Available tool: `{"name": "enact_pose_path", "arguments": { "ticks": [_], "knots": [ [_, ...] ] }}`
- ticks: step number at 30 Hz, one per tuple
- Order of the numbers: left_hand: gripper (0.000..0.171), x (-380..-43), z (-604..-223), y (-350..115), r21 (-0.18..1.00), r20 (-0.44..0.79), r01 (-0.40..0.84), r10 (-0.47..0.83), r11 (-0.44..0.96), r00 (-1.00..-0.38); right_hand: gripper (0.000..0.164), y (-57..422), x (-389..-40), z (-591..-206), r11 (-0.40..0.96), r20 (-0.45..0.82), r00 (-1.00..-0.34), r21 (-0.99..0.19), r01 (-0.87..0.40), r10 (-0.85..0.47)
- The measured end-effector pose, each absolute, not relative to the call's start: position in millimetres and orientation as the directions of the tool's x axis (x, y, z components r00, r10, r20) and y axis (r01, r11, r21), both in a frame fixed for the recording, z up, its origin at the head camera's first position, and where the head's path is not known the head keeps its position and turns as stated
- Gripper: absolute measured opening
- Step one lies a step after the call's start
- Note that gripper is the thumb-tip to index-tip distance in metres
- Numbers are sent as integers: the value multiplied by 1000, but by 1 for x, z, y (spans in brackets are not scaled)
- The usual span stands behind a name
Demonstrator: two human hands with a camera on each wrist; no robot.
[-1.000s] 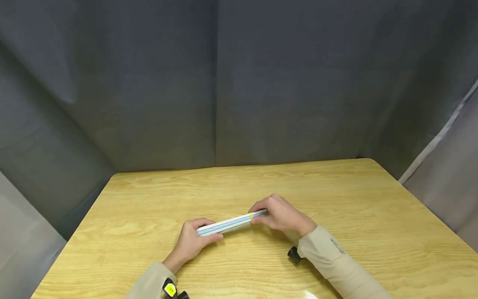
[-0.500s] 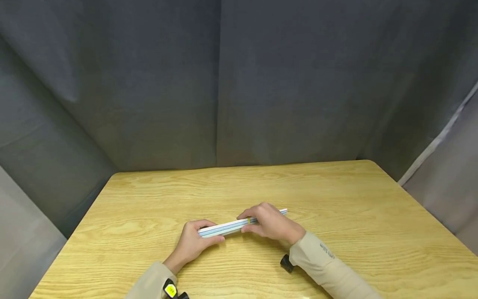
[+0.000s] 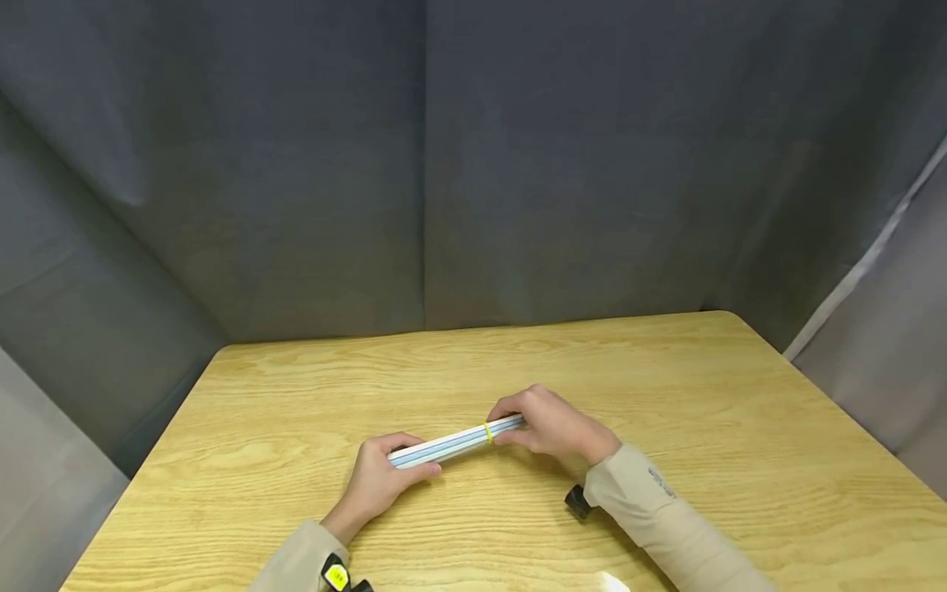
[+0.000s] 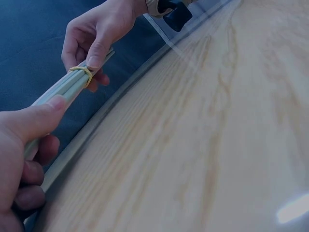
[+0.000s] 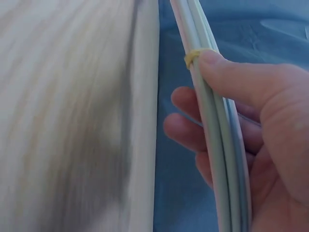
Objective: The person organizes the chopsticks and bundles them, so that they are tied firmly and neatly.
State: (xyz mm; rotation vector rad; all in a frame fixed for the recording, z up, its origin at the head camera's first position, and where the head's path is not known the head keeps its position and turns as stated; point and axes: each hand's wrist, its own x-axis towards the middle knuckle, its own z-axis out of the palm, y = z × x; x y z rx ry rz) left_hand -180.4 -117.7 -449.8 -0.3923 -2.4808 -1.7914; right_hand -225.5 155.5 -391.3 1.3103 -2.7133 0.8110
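Observation:
Several long thin pale sticks, white, light blue and pale green, lie together in one bundle (image 3: 444, 446) held above the table. A yellow rubber band (image 3: 488, 432) is looped around it towards its right end. My left hand (image 3: 373, 478) grips the left end between thumb and fingers. Near the band, my right hand (image 3: 558, 426) holds the bundle, and in the right wrist view its thumb (image 5: 236, 75) touches the band while the fingers curl behind the sticks. In the head view this hand hides the bundle's right end.
The wood-grain table (image 3: 296, 395) stretches out below both hands. Dark grey curtains (image 3: 333, 164) stand behind its far edge, with lighter cloth at both sides. A black wrist camera (image 3: 578, 501) hangs beneath the right wrist.
My right hand slid left along the bundle, baring the stick ends, then went back right and now covers them. My left hand has kept its grip in nearly the same place.

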Motion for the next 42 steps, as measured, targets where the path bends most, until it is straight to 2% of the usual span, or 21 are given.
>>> {"name": "enact_pose_path", "arguments": {
  "ticks": [6, 26, 32, 42],
  "knots": [
    [27, -178, -450, -120, 928, 200, 241, 167, 283, -965, 17, 147, -222, -394, 498, 273, -615, -393, -773, -740],
    [28, -178, -451, -125, 934, 200, 243, 180, 260, -963, 24, 129, -217, -400, 524, 280, -629, -367, -768, -725],
    [28, -180, -450, -122, 916, 242, 295, 214, 270, -946, 24, 108, -217, -399, 480, 243, -582, -371, -795, -776],
    [28, -180, -449, -117, 910, 230, 285, 203, 301, -952, 26, 111, -218, -398, 495, 193, -603, -409, -767, -774]
  ]
}}
